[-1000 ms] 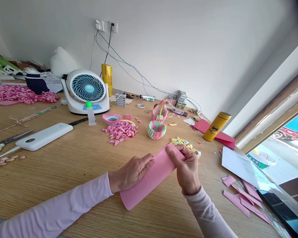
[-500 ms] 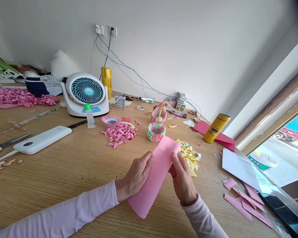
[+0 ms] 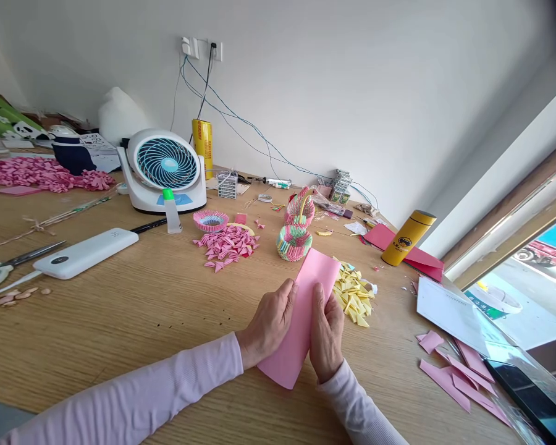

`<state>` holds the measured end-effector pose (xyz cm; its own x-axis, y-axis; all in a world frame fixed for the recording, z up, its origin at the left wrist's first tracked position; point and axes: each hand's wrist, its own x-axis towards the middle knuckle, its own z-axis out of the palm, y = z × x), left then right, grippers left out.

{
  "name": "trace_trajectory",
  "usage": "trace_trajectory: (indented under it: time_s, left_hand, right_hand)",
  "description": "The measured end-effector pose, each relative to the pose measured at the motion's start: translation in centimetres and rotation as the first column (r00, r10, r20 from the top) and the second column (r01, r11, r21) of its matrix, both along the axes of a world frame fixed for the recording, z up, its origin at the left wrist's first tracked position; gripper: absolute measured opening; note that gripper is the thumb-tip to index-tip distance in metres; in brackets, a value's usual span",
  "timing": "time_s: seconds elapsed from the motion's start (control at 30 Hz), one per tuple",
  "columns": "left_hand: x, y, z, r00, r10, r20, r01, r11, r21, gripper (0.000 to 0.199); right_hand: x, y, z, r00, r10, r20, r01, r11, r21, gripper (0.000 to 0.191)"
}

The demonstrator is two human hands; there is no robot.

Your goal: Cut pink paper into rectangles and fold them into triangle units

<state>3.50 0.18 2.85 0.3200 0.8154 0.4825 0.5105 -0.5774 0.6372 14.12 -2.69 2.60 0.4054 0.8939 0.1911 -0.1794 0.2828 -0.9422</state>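
Observation:
A folded sheet of pink paper is held up over the wooden table, slanting away from me. My left hand grips its left edge, thumb on top and fingers hidden underneath. Along the right edge, my right hand closes on the same sheet with its thumb lying on the face. Just beyond the paper's right side lies a heap of folded yellow paper pieces. Past its far end stand woven-looking baskets of folded paper in pink, green and yellow. A pile of folded pink paper pieces lies further left.
A white fan, a glue bottle, a white power bank and scissors occupy the left. To the right are a yellow tumbler, pink paper strips and a phone. A small pink paper dish sits near the fan.
My right hand has slid down the paper's right edge toward me, its thumb now flat on the sheet. My left hand and the paper have shifted slightly right.

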Motion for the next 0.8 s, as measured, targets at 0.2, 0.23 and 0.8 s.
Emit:
trace_trajectory:
  time_s: [0.2, 0.23, 0.8]
  left_hand:
    - [0.2, 0.5, -0.3, 1.000, 0.001, 0.007, -0.001, 1.000, -0.006, 0.032]
    - [0.2, 0.6, -0.3, 1.000, 0.001, 0.005, -0.001, 1.000, -0.009, 0.031]
    - [-0.1, 2.8, 1.0, 0.973, 0.029, 0.230, 0.012, 0.985, -0.175, 0.031]
  right_hand:
    - [0.0, 0.5, -0.5, 0.999, -0.040, 0.010, 0.039, 0.999, 0.026, 0.034]
    - [0.0, 0.5, -0.5, 0.999, -0.041, 0.010, 0.040, 0.999, 0.027, 0.034]
    - [0.2, -0.1, 0.0, 0.968, 0.251, -0.030, -0.252, 0.952, -0.172, 0.037]
